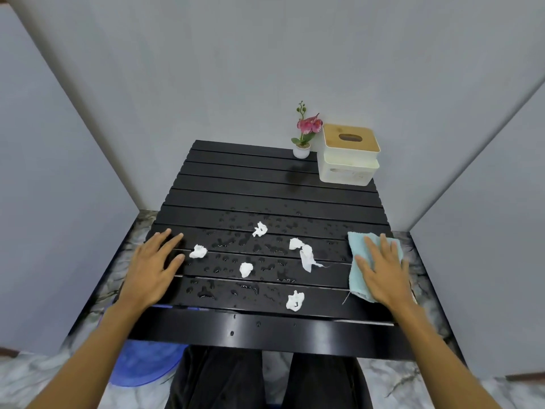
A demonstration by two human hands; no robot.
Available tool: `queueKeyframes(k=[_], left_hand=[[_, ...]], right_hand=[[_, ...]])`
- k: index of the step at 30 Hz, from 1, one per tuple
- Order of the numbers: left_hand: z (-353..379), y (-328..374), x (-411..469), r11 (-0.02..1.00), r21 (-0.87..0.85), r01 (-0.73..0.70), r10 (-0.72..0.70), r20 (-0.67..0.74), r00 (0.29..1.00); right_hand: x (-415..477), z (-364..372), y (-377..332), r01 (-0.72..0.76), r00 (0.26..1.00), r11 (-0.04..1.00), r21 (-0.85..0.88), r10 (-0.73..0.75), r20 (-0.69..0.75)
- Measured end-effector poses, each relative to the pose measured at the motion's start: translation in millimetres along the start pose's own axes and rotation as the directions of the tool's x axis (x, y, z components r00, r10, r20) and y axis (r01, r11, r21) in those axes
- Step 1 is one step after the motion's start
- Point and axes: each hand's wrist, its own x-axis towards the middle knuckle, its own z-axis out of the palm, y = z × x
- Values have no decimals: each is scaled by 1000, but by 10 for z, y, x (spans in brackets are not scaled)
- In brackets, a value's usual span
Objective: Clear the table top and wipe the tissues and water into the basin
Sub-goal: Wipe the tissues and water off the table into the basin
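Teal cloth (373, 265) lies soft and limp at right of frame under my flat, spread right hand (383, 271). My left hand (156, 261) rests splayed, empty. Crumpled tissues (295, 301) look light, probably soggy, mid-frame among water (224, 242); blue basin (144, 364) sits lower left.

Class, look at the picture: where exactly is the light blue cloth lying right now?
In the head view, the light blue cloth lies flat at the right edge of the black slatted table, pressed under the right hand, right of the crumpled white tissues.
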Motion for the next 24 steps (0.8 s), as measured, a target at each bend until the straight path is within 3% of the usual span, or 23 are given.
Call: queueKeyframes(k=[4, 15, 24], left_hand=[[104, -39, -10, 997, 80, 1, -3, 26, 1000], [119, -18, 7, 995, 97, 5, -5, 2, 1000], [114, 2, -6, 996, 85, 9, -10, 16, 1000]], right_hand=[[21, 107, 26, -20, 998, 999, 28, 22, -56], [274, 177, -121, -12, 1000, 998, -66, 11, -23], [288, 273, -623, 202, 979, 978, -44, -201, 15]])
